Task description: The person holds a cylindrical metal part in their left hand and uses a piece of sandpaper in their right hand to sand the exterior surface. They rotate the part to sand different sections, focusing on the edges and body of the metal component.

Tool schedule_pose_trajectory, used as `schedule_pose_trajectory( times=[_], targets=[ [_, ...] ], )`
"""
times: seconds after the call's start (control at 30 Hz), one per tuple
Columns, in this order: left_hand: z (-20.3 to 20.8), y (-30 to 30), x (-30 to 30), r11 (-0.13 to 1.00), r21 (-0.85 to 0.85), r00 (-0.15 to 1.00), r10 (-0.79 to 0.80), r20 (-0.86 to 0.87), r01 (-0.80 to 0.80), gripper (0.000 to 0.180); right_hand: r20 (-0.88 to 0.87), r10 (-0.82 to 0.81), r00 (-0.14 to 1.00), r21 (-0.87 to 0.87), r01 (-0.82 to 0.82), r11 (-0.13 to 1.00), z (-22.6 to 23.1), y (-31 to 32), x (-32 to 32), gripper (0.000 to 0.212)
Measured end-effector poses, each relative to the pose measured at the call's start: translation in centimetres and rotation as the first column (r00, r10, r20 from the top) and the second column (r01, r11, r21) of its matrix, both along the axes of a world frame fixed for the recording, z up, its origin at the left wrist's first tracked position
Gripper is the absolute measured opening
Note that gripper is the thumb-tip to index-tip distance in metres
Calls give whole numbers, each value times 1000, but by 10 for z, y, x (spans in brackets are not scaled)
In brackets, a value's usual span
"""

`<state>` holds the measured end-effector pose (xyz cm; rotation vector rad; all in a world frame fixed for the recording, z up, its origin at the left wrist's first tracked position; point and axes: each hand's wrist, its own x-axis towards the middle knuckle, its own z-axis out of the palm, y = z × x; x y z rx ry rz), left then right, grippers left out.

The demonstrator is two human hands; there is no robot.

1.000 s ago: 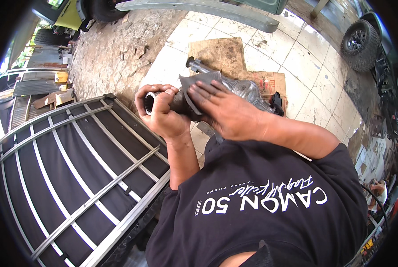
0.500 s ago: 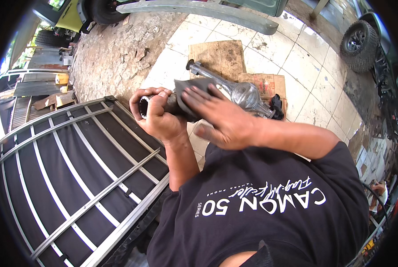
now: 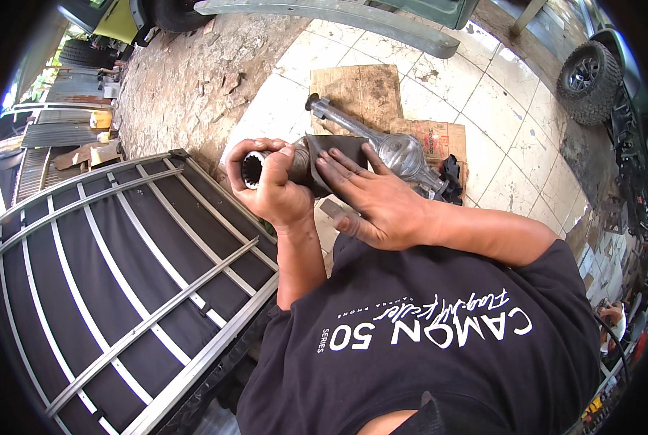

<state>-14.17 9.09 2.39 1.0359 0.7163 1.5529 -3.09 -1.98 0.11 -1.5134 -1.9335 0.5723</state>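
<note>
My left hand (image 3: pixel 277 185) is closed around a short metal tube (image 3: pixel 300 165) with teeth inside its open end. Over the tube's right part lies a dark grey sheet of sandpaper (image 3: pixel 338 143), one corner sticking up. My right hand (image 3: pixel 378 197) clasps the sandpaper against the tube, its fingers long across the sheet and its thumb lower down, apart from them. Both hands have blackened fingers. The tube's far end is hidden behind the sandpaper and my right hand.
Beyond my hands, a metal axle housing (image 3: pixel 400 154) lies on flattened cardboard (image 3: pixel 360 90) over white floor tiles. A black panel with a metal frame (image 3: pixel 132 268) stands at my left. A vehicle wheel (image 3: pixel 588 81) is far right; a long grey bar (image 3: pixel 338 20) crosses the far side.
Both hands and the tube sit slightly further right and lower in view. My right hand and the sandpaper have shifted along the tube, showing more of its ridged surface.
</note>
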Motion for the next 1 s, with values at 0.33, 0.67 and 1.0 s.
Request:
schedule_pose_trajectory(
  times=[0.33, 0.67, 1.0],
  targets=[
    [-2, 2, -2, 1000, 5, 1000, -9, -17, 9, 27, 46, -69, 997, 61, 66, 996, -3, 33, 7, 78],
    [-6, 0, 1, 993, -53, 994, -111, -12, 110, 27, -50, -138, 989, -55, 135, 989, -9, 54, 9, 75],
    [-8, 0, 3, 994, -43, 994, -101, -52, 98, 26, 29, -59, 998, -151, 62, 987, -8, 39, 15, 81]
  ],
)
